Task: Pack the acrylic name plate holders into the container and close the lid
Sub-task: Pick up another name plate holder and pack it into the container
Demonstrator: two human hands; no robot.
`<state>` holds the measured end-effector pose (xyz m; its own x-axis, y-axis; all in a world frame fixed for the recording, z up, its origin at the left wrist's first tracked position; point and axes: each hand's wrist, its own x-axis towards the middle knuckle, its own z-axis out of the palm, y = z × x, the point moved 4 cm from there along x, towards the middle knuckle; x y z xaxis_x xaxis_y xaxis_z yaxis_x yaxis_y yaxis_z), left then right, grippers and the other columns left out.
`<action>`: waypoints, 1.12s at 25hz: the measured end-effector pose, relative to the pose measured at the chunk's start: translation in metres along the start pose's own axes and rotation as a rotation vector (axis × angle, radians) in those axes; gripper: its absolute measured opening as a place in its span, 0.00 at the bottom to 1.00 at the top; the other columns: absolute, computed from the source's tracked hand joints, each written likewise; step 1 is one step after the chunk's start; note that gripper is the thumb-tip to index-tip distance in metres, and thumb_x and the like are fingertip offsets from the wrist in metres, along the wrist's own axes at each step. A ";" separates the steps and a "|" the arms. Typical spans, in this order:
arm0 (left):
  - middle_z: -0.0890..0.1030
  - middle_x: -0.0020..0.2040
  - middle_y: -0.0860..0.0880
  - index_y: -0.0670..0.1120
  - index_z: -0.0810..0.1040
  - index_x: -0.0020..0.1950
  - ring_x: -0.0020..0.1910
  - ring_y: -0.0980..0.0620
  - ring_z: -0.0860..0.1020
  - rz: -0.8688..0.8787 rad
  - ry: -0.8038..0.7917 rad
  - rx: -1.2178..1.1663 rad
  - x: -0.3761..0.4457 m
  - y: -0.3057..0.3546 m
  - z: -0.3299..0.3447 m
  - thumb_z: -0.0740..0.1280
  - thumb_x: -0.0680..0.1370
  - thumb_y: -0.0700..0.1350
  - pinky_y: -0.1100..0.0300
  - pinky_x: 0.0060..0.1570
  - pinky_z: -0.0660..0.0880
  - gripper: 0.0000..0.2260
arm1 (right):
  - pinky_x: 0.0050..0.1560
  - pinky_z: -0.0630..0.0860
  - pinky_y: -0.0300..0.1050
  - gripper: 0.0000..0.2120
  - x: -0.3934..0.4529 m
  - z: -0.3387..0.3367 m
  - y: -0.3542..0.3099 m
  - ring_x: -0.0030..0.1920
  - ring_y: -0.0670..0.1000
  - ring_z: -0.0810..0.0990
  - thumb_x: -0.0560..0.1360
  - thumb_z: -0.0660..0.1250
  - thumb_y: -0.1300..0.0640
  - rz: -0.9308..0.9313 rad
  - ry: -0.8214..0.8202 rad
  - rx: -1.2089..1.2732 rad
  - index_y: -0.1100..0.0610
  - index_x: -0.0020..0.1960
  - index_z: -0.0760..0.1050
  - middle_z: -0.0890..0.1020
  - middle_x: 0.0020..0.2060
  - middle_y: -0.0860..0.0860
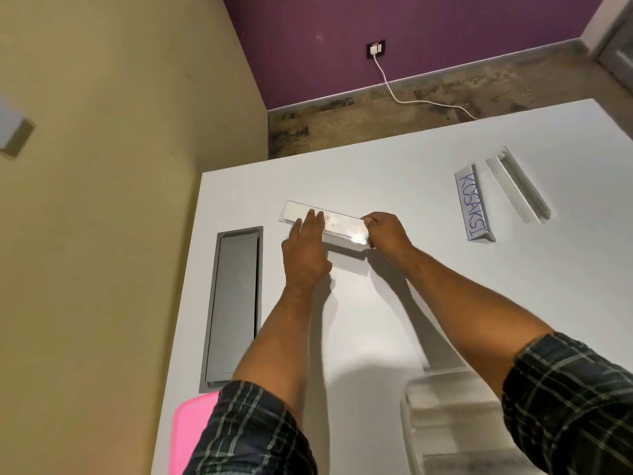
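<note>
A clear acrylic name plate holder (342, 228) lies near the middle of the white table (376, 320). My right hand (387, 231) pinches its right end. My left hand (305, 252) rests flat against its left front with fingers spread. Two more holders stand at the far right: one with a handwritten name card (472, 202) and a blank one (517, 186). A clear plastic container (445, 416) sits at the near right, partly hidden by my right sleeve. A pink lid (191, 437) lies at the near left edge.
A grey cable hatch (234, 303) is set into the table on the left. Beyond the table's far edge are the floor, a purple wall and a white cable (404, 97) running from a wall socket.
</note>
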<state>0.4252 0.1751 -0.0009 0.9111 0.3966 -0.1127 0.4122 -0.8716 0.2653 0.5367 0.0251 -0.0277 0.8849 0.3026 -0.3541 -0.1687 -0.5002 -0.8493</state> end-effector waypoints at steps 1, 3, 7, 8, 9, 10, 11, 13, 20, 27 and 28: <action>0.56 0.82 0.52 0.52 0.56 0.81 0.80 0.46 0.55 0.026 0.014 0.076 -0.010 0.004 -0.004 0.71 0.72 0.39 0.44 0.69 0.64 0.41 | 0.35 0.70 0.41 0.12 -0.009 -0.018 0.008 0.30 0.50 0.75 0.82 0.58 0.60 0.023 -0.026 0.017 0.60 0.55 0.81 0.79 0.32 0.54; 0.57 0.81 0.51 0.52 0.57 0.80 0.80 0.45 0.56 0.094 0.035 0.186 -0.030 0.015 -0.010 0.72 0.71 0.39 0.43 0.69 0.63 0.41 | 0.31 0.68 0.41 0.12 -0.027 -0.053 0.026 0.28 0.50 0.72 0.82 0.59 0.62 0.071 -0.072 0.059 0.62 0.57 0.81 0.78 0.30 0.58; 0.57 0.81 0.48 0.51 0.57 0.80 0.79 0.42 0.57 0.164 0.005 0.232 -0.061 0.043 -0.017 0.75 0.70 0.44 0.42 0.69 0.62 0.42 | 0.31 0.67 0.41 0.11 -0.063 -0.108 0.054 0.26 0.49 0.71 0.81 0.60 0.65 0.123 -0.112 0.152 0.64 0.55 0.81 0.78 0.27 0.55; 0.57 0.81 0.46 0.51 0.56 0.80 0.78 0.41 0.58 0.139 -0.003 0.194 -0.070 0.052 -0.017 0.77 0.70 0.47 0.42 0.69 0.62 0.44 | 0.31 0.67 0.40 0.11 -0.074 -0.119 0.059 0.25 0.48 0.71 0.81 0.60 0.66 0.129 -0.113 0.176 0.64 0.54 0.81 0.78 0.25 0.53; 0.56 0.81 0.45 0.52 0.54 0.81 0.78 0.40 0.59 0.087 -0.007 0.111 -0.079 0.060 -0.017 0.77 0.70 0.49 0.42 0.69 0.63 0.46 | 0.31 0.67 0.40 0.11 -0.085 -0.129 0.065 0.25 0.47 0.71 0.81 0.60 0.66 0.137 -0.110 0.203 0.64 0.54 0.81 0.78 0.24 0.52; 0.55 0.81 0.43 0.51 0.51 0.81 0.77 0.40 0.61 0.015 -0.009 -0.028 -0.089 0.067 -0.016 0.78 0.69 0.52 0.42 0.69 0.64 0.49 | 0.30 0.67 0.39 0.11 -0.095 -0.137 0.069 0.24 0.47 0.71 0.81 0.59 0.66 0.146 -0.106 0.236 0.63 0.54 0.81 0.77 0.24 0.52; 0.56 0.80 0.42 0.50 0.48 0.82 0.76 0.40 0.63 -0.067 -0.022 -0.217 -0.098 0.073 -0.013 0.79 0.69 0.52 0.44 0.69 0.65 0.52 | 0.29 0.67 0.39 0.11 -0.105 -0.143 0.074 0.25 0.47 0.72 0.81 0.59 0.66 0.155 -0.105 0.269 0.63 0.54 0.81 0.77 0.26 0.54; 0.62 0.77 0.39 0.46 0.44 0.82 0.74 0.41 0.67 -0.208 -0.112 -0.575 -0.117 0.087 -0.001 0.80 0.68 0.53 0.48 0.71 0.66 0.56 | 0.26 0.65 0.37 0.12 -0.124 -0.147 0.083 0.25 0.46 0.72 0.81 0.58 0.67 0.179 -0.117 0.327 0.63 0.53 0.80 0.77 0.28 0.55; 0.82 0.59 0.47 0.55 0.60 0.77 0.50 0.44 0.83 -0.442 -0.422 -1.260 -0.166 0.150 0.028 0.74 0.76 0.43 0.48 0.56 0.81 0.34 | 0.22 0.65 0.35 0.11 -0.178 -0.131 0.113 0.26 0.45 0.75 0.81 0.56 0.69 0.272 -0.252 0.511 0.64 0.51 0.77 0.78 0.32 0.57; 0.82 0.50 0.45 0.52 0.70 0.73 0.44 0.46 0.80 -0.302 -0.598 -0.955 -0.184 0.145 0.020 0.66 0.74 0.32 0.46 0.57 0.78 0.30 | 0.29 0.70 0.41 0.03 -0.213 -0.148 0.126 0.31 0.48 0.80 0.76 0.69 0.64 0.059 -0.413 0.117 0.61 0.49 0.81 0.86 0.41 0.56; 0.81 0.49 0.47 0.52 0.71 0.73 0.43 0.47 0.79 -0.241 -0.653 -0.854 -0.186 0.144 0.018 0.65 0.74 0.31 0.48 0.55 0.78 0.30 | 0.32 0.72 0.43 0.05 -0.214 -0.159 0.125 0.31 0.46 0.80 0.75 0.72 0.63 -0.037 -0.322 0.077 0.59 0.51 0.81 0.87 0.41 0.55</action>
<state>0.3152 -0.0297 0.0413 0.7396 0.0812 -0.6682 0.6684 -0.2054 0.7149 0.3956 -0.2305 0.0042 0.7107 0.5660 -0.4178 -0.1827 -0.4251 -0.8865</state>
